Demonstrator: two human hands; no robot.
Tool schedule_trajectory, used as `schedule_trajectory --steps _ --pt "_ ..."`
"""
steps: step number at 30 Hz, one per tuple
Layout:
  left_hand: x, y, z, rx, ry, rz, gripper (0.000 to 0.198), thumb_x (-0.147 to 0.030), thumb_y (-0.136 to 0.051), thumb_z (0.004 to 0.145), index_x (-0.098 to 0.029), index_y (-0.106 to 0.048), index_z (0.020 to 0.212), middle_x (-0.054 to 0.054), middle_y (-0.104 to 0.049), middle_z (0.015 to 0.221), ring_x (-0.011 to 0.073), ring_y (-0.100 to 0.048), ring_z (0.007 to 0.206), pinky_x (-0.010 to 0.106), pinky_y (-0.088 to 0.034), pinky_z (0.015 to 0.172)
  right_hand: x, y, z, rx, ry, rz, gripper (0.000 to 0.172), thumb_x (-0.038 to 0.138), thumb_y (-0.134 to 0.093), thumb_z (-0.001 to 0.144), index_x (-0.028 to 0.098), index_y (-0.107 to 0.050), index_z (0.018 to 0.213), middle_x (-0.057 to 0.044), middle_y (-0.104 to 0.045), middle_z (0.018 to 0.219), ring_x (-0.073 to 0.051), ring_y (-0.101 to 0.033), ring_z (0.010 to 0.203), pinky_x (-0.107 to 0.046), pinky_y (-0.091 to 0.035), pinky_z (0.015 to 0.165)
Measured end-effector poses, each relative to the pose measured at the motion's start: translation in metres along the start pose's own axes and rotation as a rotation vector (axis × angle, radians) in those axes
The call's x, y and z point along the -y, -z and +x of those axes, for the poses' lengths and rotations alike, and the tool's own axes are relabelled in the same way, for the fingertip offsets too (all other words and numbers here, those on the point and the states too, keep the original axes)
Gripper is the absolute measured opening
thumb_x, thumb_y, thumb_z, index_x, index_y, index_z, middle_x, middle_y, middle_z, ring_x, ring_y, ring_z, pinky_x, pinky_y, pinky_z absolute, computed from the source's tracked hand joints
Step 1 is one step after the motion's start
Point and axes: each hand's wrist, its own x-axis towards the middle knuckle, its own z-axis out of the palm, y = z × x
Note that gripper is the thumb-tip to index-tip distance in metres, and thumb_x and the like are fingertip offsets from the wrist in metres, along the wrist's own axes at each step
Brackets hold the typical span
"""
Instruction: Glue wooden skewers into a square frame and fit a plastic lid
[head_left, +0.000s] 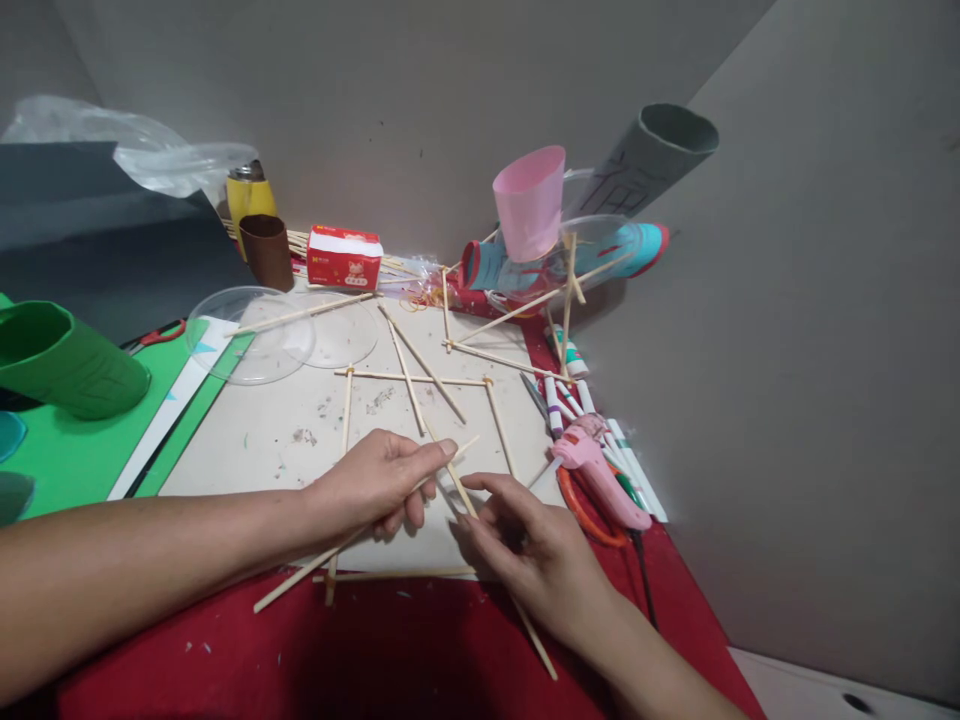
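My left hand (394, 480) pinches two thin wooden sticks where they cross. One stick (296, 582) slants from the lower left through the fingers. The second stick (536, 638) runs down toward the lower right, passing my right hand (532, 540), whose thumb and index finger close around it near the crossing. Beneath both hands lies a square frame of sticks (416, 377), bound at its visible corners with yellowish bands. Part of its right and lower sides is hidden by my right hand. Two loose sticks (424, 362) lie across the frame's far side.
A pink glue gun (600, 470) lies right beside markers (637, 470) and orange-handled scissors (589, 515). Behind stands a stick structure (510, 318) near a pink cup (529, 205). Clear plastic discs (251, 335), a red tissue pack (343, 260) and a green tube (82, 365) are left.
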Motion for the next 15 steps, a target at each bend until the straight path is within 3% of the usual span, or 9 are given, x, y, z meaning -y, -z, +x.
schedule_trajectory --steps 5,15 --pt "0.001 -0.001 -0.0007 -0.019 0.003 0.034 0.049 -0.063 -0.046 0.082 -0.016 -0.056 0.075 -0.004 -0.05 0.039 0.0068 -0.036 0.027 0.017 -0.024 0.031 0.0006 0.001 -0.0009 0.023 -0.005 0.002 0.023 0.024 -0.052 0.091 0.02 -0.054 0.113 0.006 -0.054 0.061 -0.008 -0.049 0.05 -0.018 -0.039 0.05" --pt "-0.0013 -0.0038 -0.0038 -0.063 0.01 0.103 0.036 -0.047 -0.046 0.083 -0.017 -0.054 0.067 -0.004 -0.048 0.038 0.0069 -0.036 0.027 0.017 -0.026 0.031 0.0048 0.0053 -0.0021 0.085 -0.079 0.074 0.024 0.026 -0.052 0.09 0.019 -0.056 0.112 0.005 -0.053 0.06 -0.008 -0.047 0.049 -0.018 -0.038 0.048"
